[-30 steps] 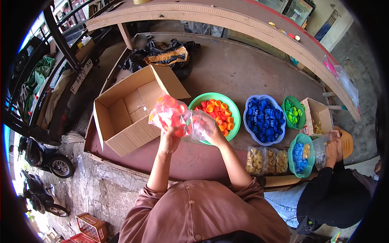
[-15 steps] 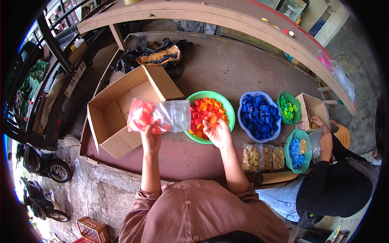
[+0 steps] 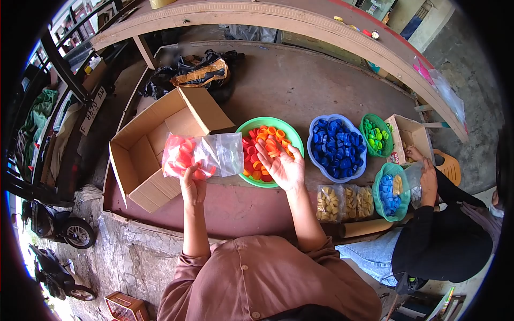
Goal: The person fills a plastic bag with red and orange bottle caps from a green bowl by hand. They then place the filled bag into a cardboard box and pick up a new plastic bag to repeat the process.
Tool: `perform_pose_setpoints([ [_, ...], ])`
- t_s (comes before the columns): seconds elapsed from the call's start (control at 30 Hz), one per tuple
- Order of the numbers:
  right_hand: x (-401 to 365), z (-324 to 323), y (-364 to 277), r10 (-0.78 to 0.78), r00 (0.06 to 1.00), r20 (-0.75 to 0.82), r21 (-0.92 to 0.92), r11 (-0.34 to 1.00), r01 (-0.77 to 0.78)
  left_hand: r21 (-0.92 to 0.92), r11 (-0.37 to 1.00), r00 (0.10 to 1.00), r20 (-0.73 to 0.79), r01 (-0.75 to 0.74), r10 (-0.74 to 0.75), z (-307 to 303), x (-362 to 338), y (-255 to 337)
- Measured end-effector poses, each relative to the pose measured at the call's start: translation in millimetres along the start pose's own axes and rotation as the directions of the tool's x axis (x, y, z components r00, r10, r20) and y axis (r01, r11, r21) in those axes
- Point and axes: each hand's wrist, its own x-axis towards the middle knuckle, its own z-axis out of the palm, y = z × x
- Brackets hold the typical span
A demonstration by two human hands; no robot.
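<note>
Brown tabletop (image 3: 310,75), bag (image 3: 202,155) in left hand (image 3: 193,186), near right hand (image 3: 286,168)

A white plate (image 3: 93,111) at the lower end of a dark frame (image 3: 65,64) reads "F 8670 A", its final letter unclear. At right, lettering on the red-and-white label (image 3: 394,157) of a small cardboard box (image 3: 411,127) is too small to read.

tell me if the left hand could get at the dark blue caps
Probably not as things stand: the left hand holds the clear bag, and the right hand and light green bowl lie between it and the dark blue caps.
</note>
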Motion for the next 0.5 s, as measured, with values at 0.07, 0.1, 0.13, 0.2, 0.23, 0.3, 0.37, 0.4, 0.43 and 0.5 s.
perform_pose_setpoints([
  [0.07, -1, 5, 2, -0.011, 1.000, -0.023, -0.062, 0.998, 0.010, 0.012, 0.999, 0.999, 0.002, 0.049, -0.049, -1, 0, 0],
  [0.1, -2, 3, 1, -0.005, 1.000, -0.025, -0.060, 0.998, 0.004, 0.019, 0.999, 0.999, -0.001, 0.041, -0.041, 8, -1, 0],
  [0.13, -2, 0, -1, -0.077, 0.987, -0.144, -0.178, 0.983, 0.051, 0.028, 0.999, 1.000, -0.006, 0.029, -0.029, 18, -4, -2],
  [0.2, -1, 0, 0, -0.147, 0.972, -0.182, -0.403, 0.913, 0.063, 0.053, 0.996, 0.997, 0.002, 0.071, -0.071, 20, -4, -2],
  [0.23, -3, -1, -3, -0.135, 0.987, -0.093, -0.612, 0.789, 0.051, 0.035, 0.997, 0.998, 0.009, 0.066, -0.066, 21, -4, -4],
  [0.3, -6, 12, 0, -0.145, 0.989, 0.007, -0.929, 0.366, 0.061, 0.002, 0.996, 0.995, 0.041, 0.092, -0.092, 26, -6, -6],
  [0.37, -3, 21, 5, -0.154, 0.943, 0.294, -0.954, -0.102, 0.280, 0.011, 0.994, 0.989, 0.105, 0.108, -0.108, 32, -12, -7],
  [0.4, -2, 25, 5, -0.125, 0.932, 0.341, -0.935, -0.146, 0.323, -0.012, 0.991, 0.981, 0.144, 0.131, -0.128, 33, -15, -7],
  [0.43, -1, 29, 3, -0.125, 0.931, 0.342, -0.934, -0.149, 0.323, -0.015, 0.991, 0.981, 0.146, 0.132, -0.128, 35, -16, -8],
  [0.5, -1, 36, -2, 0.140, 0.934, 0.329, -0.889, -0.289, 0.356, 0.082, 0.982, 0.937, 0.295, 0.170, -0.187, 39, -18, -8],
])
